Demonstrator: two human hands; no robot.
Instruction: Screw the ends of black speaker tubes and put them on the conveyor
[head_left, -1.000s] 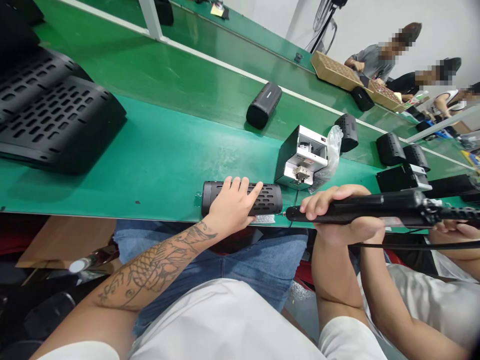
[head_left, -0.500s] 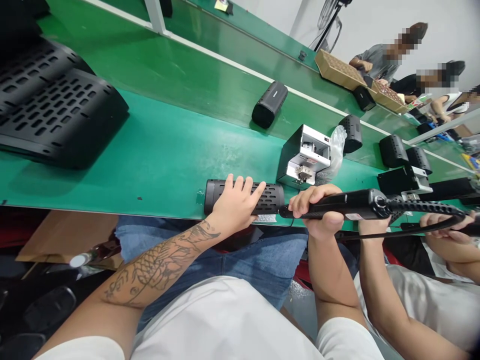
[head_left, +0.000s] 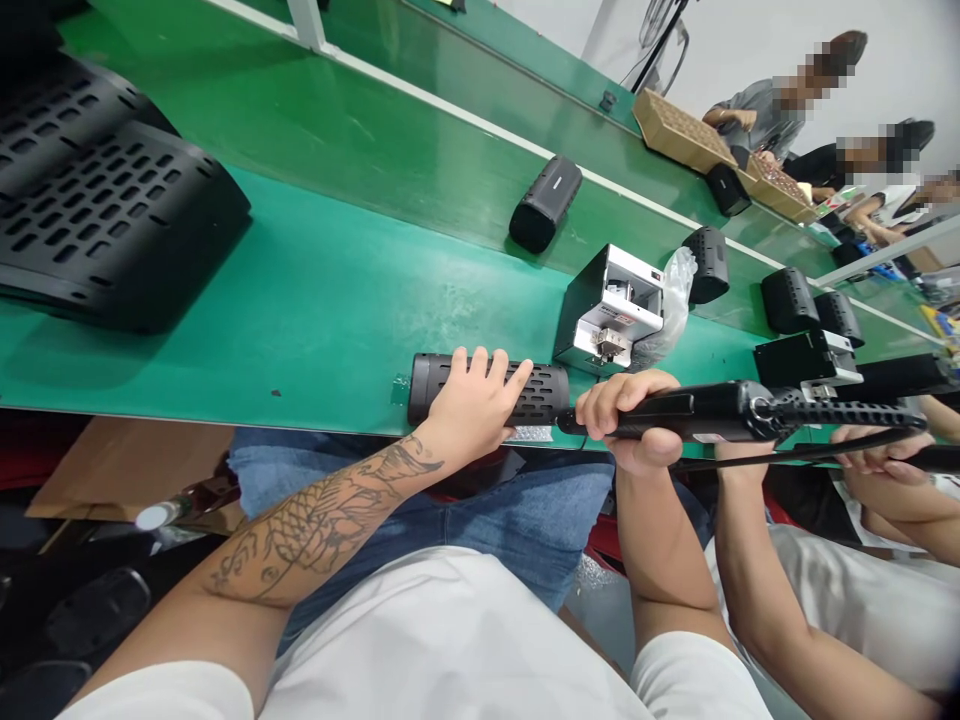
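Note:
A black speaker housing [head_left: 541, 392] with rows of slotted holes lies on its side at the near edge of the green bench. My left hand [head_left: 474, 405] rests over it, fingers spread across the top and the thumb side hidden below, holding it down. In my right hand [head_left: 634, 420] is a black electric screwdriver [head_left: 705, 410], held level, its tip end against the right end of the housing. A coiled black cord [head_left: 847, 412] runs from its rear. The exact contact point at the tip is too small to make out.
A screw feeder [head_left: 611, 310] stands just beyond my right hand, with a clear plastic bag [head_left: 675, 300] beside it. Another speaker [head_left: 546, 205] sits farther back. Large perforated black housings [head_left: 127, 220] occupy the left. A co-worker's arm [head_left: 750, 560] is close on my right.
The view has shifted very slightly. Both hands, the housing and the screwdriver keep practically the same positions. The co-worker's hands at the right have moved a little.

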